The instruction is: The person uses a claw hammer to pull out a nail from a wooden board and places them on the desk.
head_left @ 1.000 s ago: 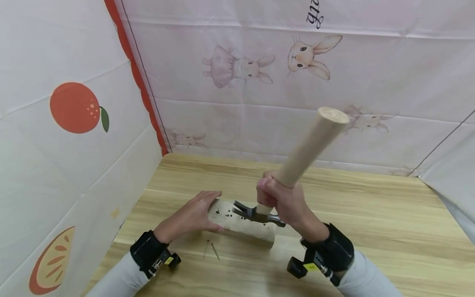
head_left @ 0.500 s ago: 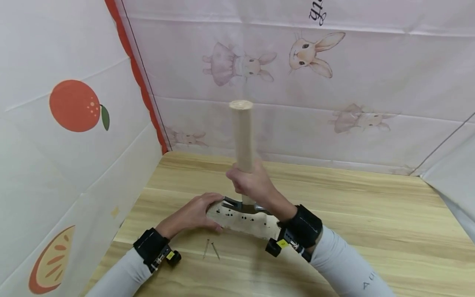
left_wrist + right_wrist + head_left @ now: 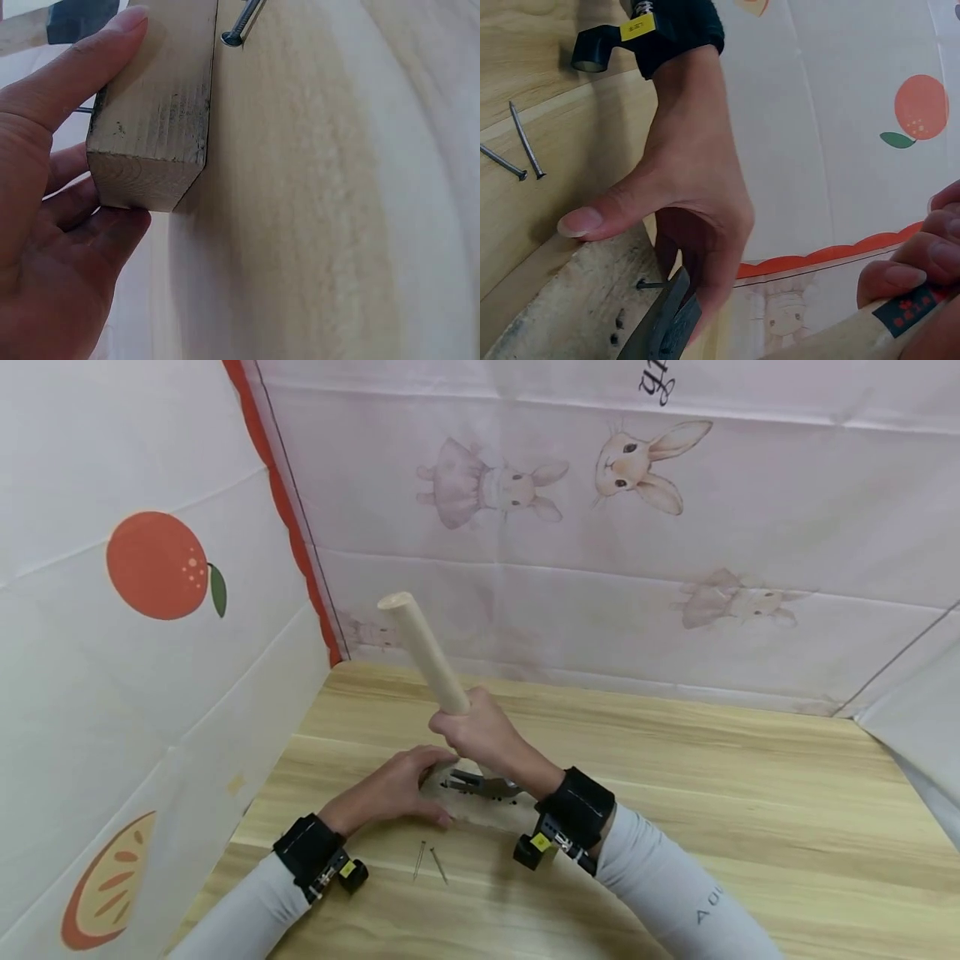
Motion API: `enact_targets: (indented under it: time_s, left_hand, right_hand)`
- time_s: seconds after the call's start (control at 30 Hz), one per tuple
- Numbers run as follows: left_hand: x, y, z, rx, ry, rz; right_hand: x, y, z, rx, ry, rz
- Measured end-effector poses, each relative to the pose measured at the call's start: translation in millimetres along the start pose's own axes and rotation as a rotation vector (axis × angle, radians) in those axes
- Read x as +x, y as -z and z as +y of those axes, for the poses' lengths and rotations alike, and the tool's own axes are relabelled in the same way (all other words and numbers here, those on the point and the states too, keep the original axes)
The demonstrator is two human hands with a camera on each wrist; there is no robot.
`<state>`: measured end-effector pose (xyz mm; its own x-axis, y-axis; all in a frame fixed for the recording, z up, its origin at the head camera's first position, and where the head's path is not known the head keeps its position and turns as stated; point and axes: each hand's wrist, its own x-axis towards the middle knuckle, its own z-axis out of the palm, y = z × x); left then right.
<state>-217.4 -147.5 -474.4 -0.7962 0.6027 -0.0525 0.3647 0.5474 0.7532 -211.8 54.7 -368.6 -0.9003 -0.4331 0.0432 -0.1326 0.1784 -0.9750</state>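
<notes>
A pale wooden block (image 3: 480, 812), dotted with dark holes and marks, lies on the table. My left hand (image 3: 386, 789) grips its left end, thumb along the near side and fingers round the far side. In my right hand (image 3: 483, 733) is a claw hammer (image 3: 426, 652), held by its wooden handle close to the head, the handle tilted up and left. The dark claw (image 3: 660, 322) is over the block's top, close to a nail (image 3: 654, 285) that sticks out there. Whether claw and nail touch, I cannot tell. My right hand partly hides the hammer's head.
Two loose nails, one on the left (image 3: 419, 860) and one on the right (image 3: 438, 865), lie on the table (image 3: 720, 827) in front of the block. A printed cloth (image 3: 555, 602) rises behind the table, and a white one (image 3: 187, 693) on the left.
My right hand has moved left, and the hammer's handle has swung from leaning right, through upright, to leaning left. The left hand keeps its hold on the block.
</notes>
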Motion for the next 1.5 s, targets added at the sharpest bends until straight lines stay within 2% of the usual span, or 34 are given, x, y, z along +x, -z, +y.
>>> enact_targets:
  time_s: [0.23, 0.6, 0.8, 0.93, 1.23, 1.5]
  left_hand:
    - [2.8, 0.3, 0.8, 0.011, -0.008, 0.006]
    - [6.1, -0.9, 0.3, 0.018, -0.050, 0.000]
    - [6.2, -1.6, 2.7, 0.048, -0.029, 0.005]
    - [6.1, -1.9, 1.4, 0.033, -0.020, 0.010]
    - [3.6, 0.4, -2.1, -0.006, -0.021, 0.011]
    - [1.7, -0.1, -7.2, -0.016, -0.003, 0.004]
  right_hand:
    - [6.5, -8.5, 2.6, -0.097, -0.023, 0.032]
    - [12.8, -17.2, 1.5, -0.088, -0.002, 0.051]
    - [13.1, -17.6, 2.8, -0.056, -0.010, 0.069]
    - [11.4, -16.8, 3.8, -0.020, -0.019, 0.077]
    - [8.3, -14.5, 9.0, -0.020, 0.065, 0.105]
    - [5.7, -12.2, 15.8, 0.062, 0.076, 0.123]
